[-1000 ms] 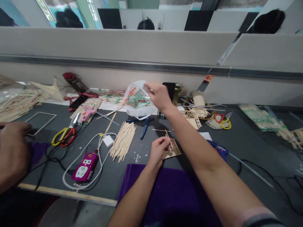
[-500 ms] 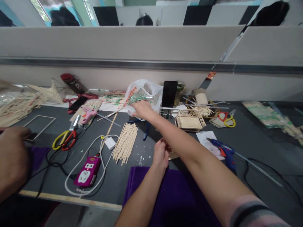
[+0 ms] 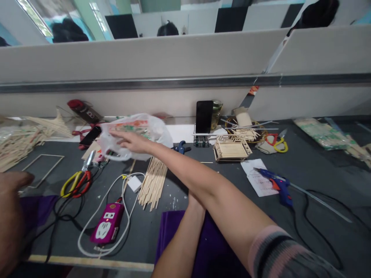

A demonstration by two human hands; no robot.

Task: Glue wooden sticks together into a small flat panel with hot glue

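Observation:
My right hand (image 3: 131, 141) reaches across to the back left, its fingers stretched out over a white plastic bag (image 3: 162, 133) with green-and-red printed packs inside. The fingertips touch the bag. My left hand (image 3: 196, 202) is mostly covered by my right forearm, so its fingers and anything in them are hidden. Below the bag lies a bundle of thin wooden sticks (image 3: 153, 185). A small stick-built box (image 3: 232, 150) rests on the table to the right of my forearm.
Scissors (image 3: 77, 184), a purple power outlet (image 3: 107, 224) and a white cable lie left. A blue glue gun (image 3: 278, 183) lies right on paper. A phone (image 3: 204, 116) stands at the back. Another person's hand (image 3: 13, 181) is at the left edge near a stick frame (image 3: 43, 170).
My right hand has moved left, and the plastic bag has shifted left with it, now covering the pink glue gun's area. My left hand has become hidden behind my right forearm.

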